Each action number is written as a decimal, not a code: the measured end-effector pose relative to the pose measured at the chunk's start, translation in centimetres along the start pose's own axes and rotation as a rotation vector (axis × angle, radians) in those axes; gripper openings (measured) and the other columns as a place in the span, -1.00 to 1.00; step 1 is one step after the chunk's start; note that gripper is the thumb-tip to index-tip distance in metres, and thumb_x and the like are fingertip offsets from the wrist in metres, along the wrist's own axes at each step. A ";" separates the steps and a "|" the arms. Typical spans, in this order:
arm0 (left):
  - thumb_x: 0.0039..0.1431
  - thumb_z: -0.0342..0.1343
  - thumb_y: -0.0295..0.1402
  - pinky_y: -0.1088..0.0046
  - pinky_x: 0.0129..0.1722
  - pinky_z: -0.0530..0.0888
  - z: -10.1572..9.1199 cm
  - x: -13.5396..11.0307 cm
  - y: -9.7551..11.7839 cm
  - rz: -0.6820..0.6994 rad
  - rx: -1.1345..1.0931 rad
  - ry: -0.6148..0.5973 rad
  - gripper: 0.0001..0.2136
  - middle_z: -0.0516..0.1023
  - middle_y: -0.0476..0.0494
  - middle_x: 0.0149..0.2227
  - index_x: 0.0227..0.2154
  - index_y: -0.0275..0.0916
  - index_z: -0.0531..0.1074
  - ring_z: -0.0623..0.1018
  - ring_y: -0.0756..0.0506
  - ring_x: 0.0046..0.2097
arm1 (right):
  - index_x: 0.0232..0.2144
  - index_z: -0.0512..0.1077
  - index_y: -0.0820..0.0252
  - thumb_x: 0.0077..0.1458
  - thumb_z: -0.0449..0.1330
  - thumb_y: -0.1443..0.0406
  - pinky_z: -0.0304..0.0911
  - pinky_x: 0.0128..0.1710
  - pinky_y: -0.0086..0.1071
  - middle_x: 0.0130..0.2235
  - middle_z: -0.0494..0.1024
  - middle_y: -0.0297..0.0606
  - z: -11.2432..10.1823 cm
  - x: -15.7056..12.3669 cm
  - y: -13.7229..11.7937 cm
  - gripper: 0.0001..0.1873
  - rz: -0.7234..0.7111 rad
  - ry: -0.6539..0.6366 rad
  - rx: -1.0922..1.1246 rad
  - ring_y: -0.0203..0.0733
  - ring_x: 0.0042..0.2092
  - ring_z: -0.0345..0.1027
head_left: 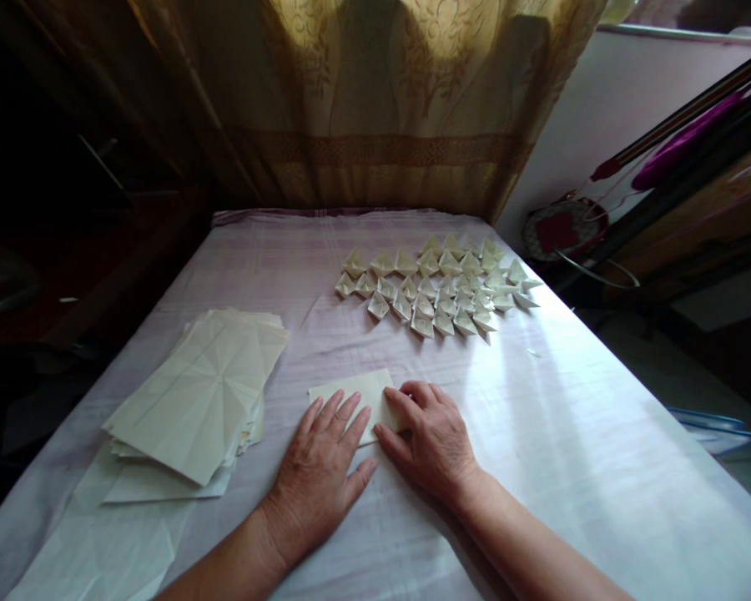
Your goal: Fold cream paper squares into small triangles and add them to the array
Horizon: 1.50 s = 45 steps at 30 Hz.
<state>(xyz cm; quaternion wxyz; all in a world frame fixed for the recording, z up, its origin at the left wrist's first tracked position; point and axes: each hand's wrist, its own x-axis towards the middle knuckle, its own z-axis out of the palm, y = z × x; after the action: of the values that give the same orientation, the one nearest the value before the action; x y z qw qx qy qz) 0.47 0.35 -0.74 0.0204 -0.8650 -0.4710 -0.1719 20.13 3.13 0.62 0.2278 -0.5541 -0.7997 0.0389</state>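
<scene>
My left hand lies flat, fingers slightly apart and their tips on the folded paper. My right hand curls over that paper's right end, thumb and forefinger against it; whether they pinch it I cannot tell. The paper lies on the cloth-covered table, about midway between its left and right edges. Towards the left edge sits a stack of creased sheets (rather untidy, corners jutting out). Small pointed paper pieces crowd towards the far right corner, some close to the right edge.
</scene>
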 end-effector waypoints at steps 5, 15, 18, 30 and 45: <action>0.30 0.01 -0.09 0.11 0.27 0.21 0.1 -0.1 -0.1 0.005 0.003 0.004 -0.54 0.39 -0.14 0.24 0.18 -0.17 0.35 0.33 -0.22 0.27 | -0.09 0.52 0.06 0.09 0.25 0.23 0.20 -0.10 -0.21 -0.13 0.50 -0.19 -0.3 -1.3 0.9 -0.71 0.049 0.016 0.025 -0.07 -0.12 0.33; 0.23 0.14 -0.16 -0.07 0.24 0.19 -0.3 -0.1 -0.5 0.067 -0.006 -0.111 -0.51 0.24 -0.17 0.32 0.22 0.16 0.28 0.24 -0.34 0.30 | -0.11 0.55 0.04 0.14 0.21 0.28 0.17 -0.09 -0.19 -0.13 0.51 -0.19 -0.3 -1.7 1.1 -0.75 0.086 0.034 0.055 -0.05 -0.10 0.33; 0.26 0.07 -0.08 -0.07 0.26 0.14 -0.9 0.1 -0.9 0.086 -0.040 -0.207 -0.53 0.18 -0.16 0.35 0.23 0.19 0.26 0.19 -0.35 0.33 | -0.12 0.56 0.03 0.13 0.22 0.28 0.17 -0.09 -0.20 -0.13 0.52 -0.19 -0.2 -1.7 1.1 -0.75 0.090 0.037 0.049 -0.05 -0.10 0.33; 0.27 0.02 0.00 -0.02 0.30 -0.02 -2.8 -2.6 -3.7 0.120 0.023 -0.339 -0.46 0.15 -0.19 0.37 0.29 0.18 0.13 0.19 -0.29 0.35 | -0.12 0.56 -0.01 0.11 0.25 0.26 0.19 -0.14 -0.21 -0.13 0.53 -0.20 -0.1 -1.8 1.3 -0.74 0.079 0.028 0.020 -0.04 -0.10 0.34; 0.27 0.06 -0.05 0.07 0.26 0.03 -4.6 -3.6 -4.8 0.224 0.087 -0.179 -0.64 0.41 -0.12 0.22 0.05 -0.01 0.45 0.32 -0.26 0.26 | -0.14 0.57 0.01 0.09 0.27 0.22 0.22 -0.12 -0.20 -0.13 0.53 -0.20 0.0 -1.9 1.3 -0.76 0.064 0.043 0.015 -0.04 -0.11 0.35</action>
<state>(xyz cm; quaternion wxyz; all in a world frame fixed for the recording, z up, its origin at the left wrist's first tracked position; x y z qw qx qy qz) -6.57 -0.78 1.88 0.0350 -0.9223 -0.3783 -0.0702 21.81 1.92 -0.43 0.2477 -0.5783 -0.7763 0.0402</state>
